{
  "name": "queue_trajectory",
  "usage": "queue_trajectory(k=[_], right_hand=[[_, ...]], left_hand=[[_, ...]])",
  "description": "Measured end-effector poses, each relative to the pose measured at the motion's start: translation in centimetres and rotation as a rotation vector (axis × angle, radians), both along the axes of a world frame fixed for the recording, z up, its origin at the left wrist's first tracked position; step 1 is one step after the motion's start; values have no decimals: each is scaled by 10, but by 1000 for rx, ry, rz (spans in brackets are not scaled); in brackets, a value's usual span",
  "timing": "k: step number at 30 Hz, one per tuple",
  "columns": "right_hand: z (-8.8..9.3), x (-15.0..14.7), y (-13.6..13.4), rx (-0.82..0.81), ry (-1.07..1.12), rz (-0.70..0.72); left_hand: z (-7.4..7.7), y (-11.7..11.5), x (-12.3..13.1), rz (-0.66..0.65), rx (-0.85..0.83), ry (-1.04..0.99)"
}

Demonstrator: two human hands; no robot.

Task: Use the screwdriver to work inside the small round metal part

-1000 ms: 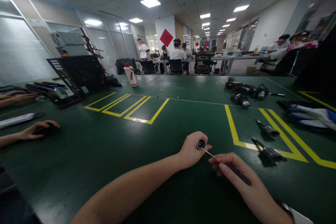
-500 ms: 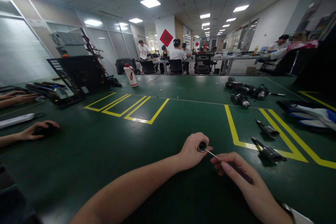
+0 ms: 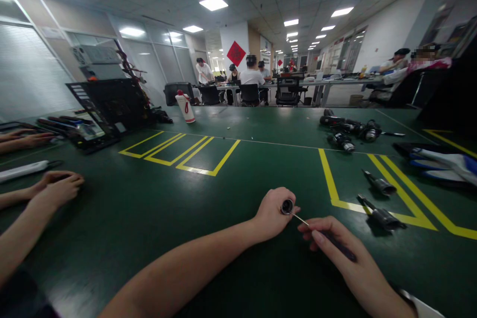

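My left hand (image 3: 269, 214) is closed around a hollow cylindrical metal part (image 3: 286, 206), its round open end facing me. The rest of that part is hidden by the fingers. My right hand (image 3: 357, 261) grips the dark handle of a thin-shafted tool (image 3: 299, 218), a pick or a slim screwdriver. Its tip meets the rim area of the metal part, but I cannot tell whether it goes inside. To the right lie two dark metal shafts with cup-shaped ends, a nearer one (image 3: 385, 218) and a farther one (image 3: 383, 187).
Yellow tape (image 3: 331, 179) marks boxes on the green table (image 3: 156, 228). Several dark mechanical parts (image 3: 343, 141) lie at the back right, near blue-and-white gloves (image 3: 443, 164). A white bottle (image 3: 185, 108) stands farther back. A co-worker's hands (image 3: 61, 186) rest at the left.
At the left, a co-worker's second arm has come in, and its hand now meets the other one. My hands and the tool have barely shifted.
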State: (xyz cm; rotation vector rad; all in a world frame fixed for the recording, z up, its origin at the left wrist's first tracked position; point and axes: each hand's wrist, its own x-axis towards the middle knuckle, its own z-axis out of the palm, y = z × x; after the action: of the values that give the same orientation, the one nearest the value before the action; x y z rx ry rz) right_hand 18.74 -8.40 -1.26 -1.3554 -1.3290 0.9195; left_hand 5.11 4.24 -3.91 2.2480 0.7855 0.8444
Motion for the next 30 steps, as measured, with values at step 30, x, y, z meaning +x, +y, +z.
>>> queue_trajectory(k=[30], right_hand=[[-4,0,0,32,12,8]], left_hand=[[0,0,1,-131,-150,-153]])
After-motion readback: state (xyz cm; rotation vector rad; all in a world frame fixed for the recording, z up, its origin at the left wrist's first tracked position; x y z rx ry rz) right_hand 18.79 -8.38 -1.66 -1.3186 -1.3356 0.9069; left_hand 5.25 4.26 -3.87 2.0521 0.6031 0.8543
